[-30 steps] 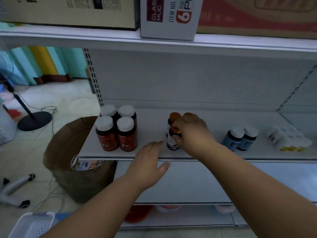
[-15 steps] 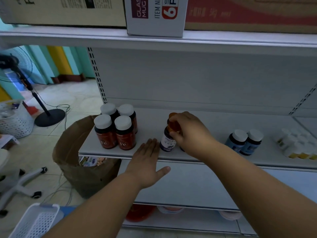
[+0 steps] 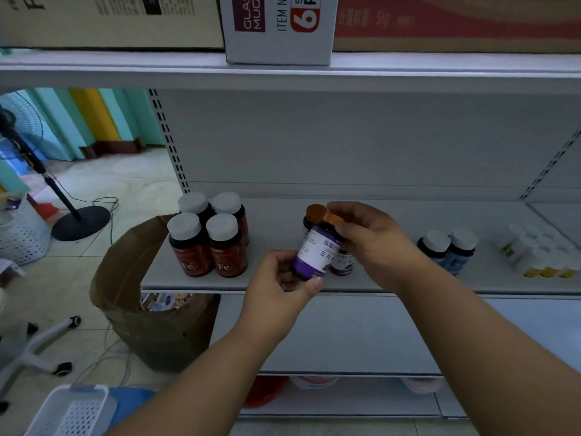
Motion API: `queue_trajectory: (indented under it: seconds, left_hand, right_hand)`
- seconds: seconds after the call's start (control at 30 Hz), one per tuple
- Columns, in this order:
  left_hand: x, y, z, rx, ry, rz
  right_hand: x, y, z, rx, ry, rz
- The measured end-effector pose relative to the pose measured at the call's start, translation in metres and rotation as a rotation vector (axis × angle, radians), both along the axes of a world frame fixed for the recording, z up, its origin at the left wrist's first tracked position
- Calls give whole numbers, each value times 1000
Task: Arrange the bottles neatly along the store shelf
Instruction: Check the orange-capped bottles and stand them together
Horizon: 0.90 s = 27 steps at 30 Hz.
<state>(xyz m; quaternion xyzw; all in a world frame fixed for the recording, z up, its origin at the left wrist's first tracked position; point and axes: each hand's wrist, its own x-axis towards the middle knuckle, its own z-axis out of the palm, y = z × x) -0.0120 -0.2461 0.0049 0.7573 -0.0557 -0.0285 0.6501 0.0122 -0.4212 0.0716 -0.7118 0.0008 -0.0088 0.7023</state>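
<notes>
A purple-labelled bottle (image 3: 314,251) with an orange cap is lifted and tilted above the front of the white shelf (image 3: 270,283). My left hand (image 3: 279,283) grips its base and my right hand (image 3: 371,240) pinches its cap end. Behind it on the shelf stand another orange-capped bottle (image 3: 312,215) and a purple-labelled one (image 3: 342,262), partly hidden by my right hand. Several red-labelled bottles with grey caps (image 3: 207,237) form a block at the shelf's left end. Two blue-labelled bottles (image 3: 448,248) stand to the right.
Several small white and yellow bottles (image 3: 540,253) sit at the far right of the shelf. Boxes (image 3: 278,26) rest on the shelf above. A brown paper bag (image 3: 151,309) stands on the floor at the left, near a fan stand (image 3: 78,221) and white baskets (image 3: 72,410).
My right hand has lifted the purple-labelled bottle off the shelf and tilted it. My left hand has risen from the shelf edge and taken hold of the bottle's base.
</notes>
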Motion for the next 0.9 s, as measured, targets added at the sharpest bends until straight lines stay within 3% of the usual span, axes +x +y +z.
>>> queue_trajectory:
  seconds: [0.23, 0.5, 0.77, 0.9]
  left_hand:
    - [-27, -9, 19, -152, 75, -24]
    - [-44, -18, 29, -568, 255, -126]
    - [-56, -29, 31, -560, 273, -128]
    - [-62, -33, 38, -709, 321, -109]
  right_hand:
    - [-6, -2, 5, 233, 65, 119]
    - [-25, 3, 18, 307, 93, 93]
    - [-33, 2, 18, 295, 81, 83]
    - [-33, -4, 18, 296, 86, 209]
